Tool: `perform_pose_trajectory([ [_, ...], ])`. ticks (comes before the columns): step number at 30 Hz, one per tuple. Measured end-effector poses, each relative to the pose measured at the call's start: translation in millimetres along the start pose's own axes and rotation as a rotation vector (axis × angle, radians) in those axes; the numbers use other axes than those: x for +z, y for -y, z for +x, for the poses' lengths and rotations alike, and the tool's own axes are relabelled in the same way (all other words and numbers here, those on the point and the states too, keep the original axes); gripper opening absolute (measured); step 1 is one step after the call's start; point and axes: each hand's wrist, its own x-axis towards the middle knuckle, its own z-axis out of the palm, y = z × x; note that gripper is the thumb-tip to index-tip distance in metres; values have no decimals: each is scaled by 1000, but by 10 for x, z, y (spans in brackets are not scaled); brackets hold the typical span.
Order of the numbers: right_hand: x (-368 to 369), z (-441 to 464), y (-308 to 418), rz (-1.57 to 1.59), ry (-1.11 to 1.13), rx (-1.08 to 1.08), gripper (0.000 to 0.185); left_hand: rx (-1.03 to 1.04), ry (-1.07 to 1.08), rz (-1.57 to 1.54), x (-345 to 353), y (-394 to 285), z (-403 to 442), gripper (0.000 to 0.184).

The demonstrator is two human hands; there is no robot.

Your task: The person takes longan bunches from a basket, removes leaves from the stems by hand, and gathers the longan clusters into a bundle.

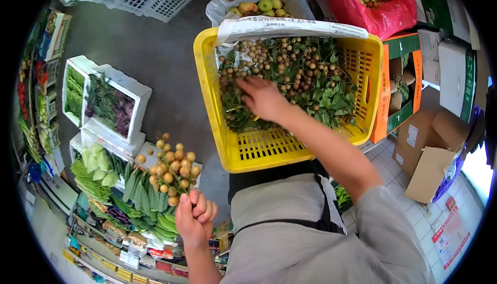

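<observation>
My left hand (pixel 195 215) is closed round the stems of a bunch of longans (pixel 175 169), held up to the left of the basket. The round brown fruits cluster above my fist. My right hand (pixel 263 96) reaches into a yellow plastic basket (pixel 209 98), palm down with its fingers apart over the leaves. In the basket lie more longans (pixel 300 59) on stems, mixed with green leaves (pixel 331 98). Printed newspaper (pixel 295 27) covers the far rim. My right fingertips touch the leaves and fruit; what lies beneath them is hidden.
Behind the basket stand a bag-lined box of green apples (pixel 265 5) and a pink bag (pixel 336 4) of small yellowish fruit. Cardboard boxes (pixel 427 154) are on the right. White foam boxes (pixel 140 95) of vegetables stand left, and a white crate (pixel 171 4) lies at upper left.
</observation>
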Motion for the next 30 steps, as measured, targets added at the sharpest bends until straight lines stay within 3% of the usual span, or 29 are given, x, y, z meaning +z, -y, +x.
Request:
perform_pose_trajectory([
  [4,-197,-114,93,80,-10,-41,52,19,-60,28,-124,36,119,29],
  [6,-417,-90,21,479,-51,213,46,-3,-108,56,-185,50,187,32],
  [8,-492,-87,-208,92,-158,118,46,-11,-88,33,-213,76,254,31],
  [11,-543,-177,-290,51,-37,159,46,-8,-137,14,-300,136,393,31],
  [13,-562,-243,-213,157,182,1,43,1,-170,-7,-364,171,470,31],
  [14,-552,-318,-134,259,211,27,40,12,-200,-20,-409,199,514,31],
  [23,-898,-379,22,196,427,-12,30,-61,-427,-107,-691,471,725,29],
  [25,-968,-422,44,188,614,-14,29,-84,-419,-135,-702,518,731,29],
  [30,-980,-639,181,196,728,28,28,-129,-393,-157,-675,552,737,29],
])
